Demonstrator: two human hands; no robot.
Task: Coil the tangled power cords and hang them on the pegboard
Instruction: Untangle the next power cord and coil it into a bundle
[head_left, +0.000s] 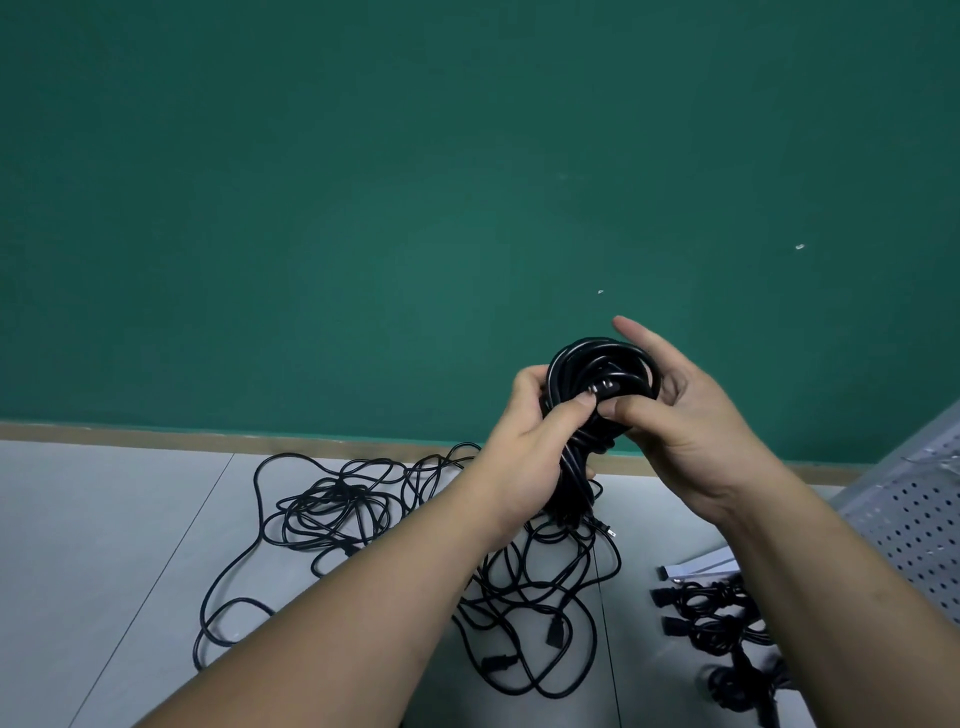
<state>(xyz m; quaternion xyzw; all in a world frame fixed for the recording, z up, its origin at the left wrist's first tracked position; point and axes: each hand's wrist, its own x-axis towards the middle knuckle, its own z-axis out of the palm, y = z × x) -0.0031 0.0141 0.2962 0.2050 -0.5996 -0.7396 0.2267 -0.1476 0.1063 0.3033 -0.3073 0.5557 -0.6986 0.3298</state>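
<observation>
I hold a coiled black power cord (597, 364) up in front of the green wall. My left hand (535, 441) grips the bundle's lower part, thumb pressing near the plug (602, 387) in the coil's middle. My right hand (670, 410) touches the coil from the right, thumb on the plug end, fingers spread behind the loops. A second plug (605, 529) dangles below the bundle. A tangled heap of black cords (363, 509) lies on the floor beneath my arms. The grey pegboard (914, 525) leans at the far right.
Several tied black cord bundles (711, 618) lie on the floor at the lower right beside the pegboard. A white flat strip (696, 566) lies near them. The grey tiled floor (104, 519) meets the green wall (363, 208) at a brown skirting.
</observation>
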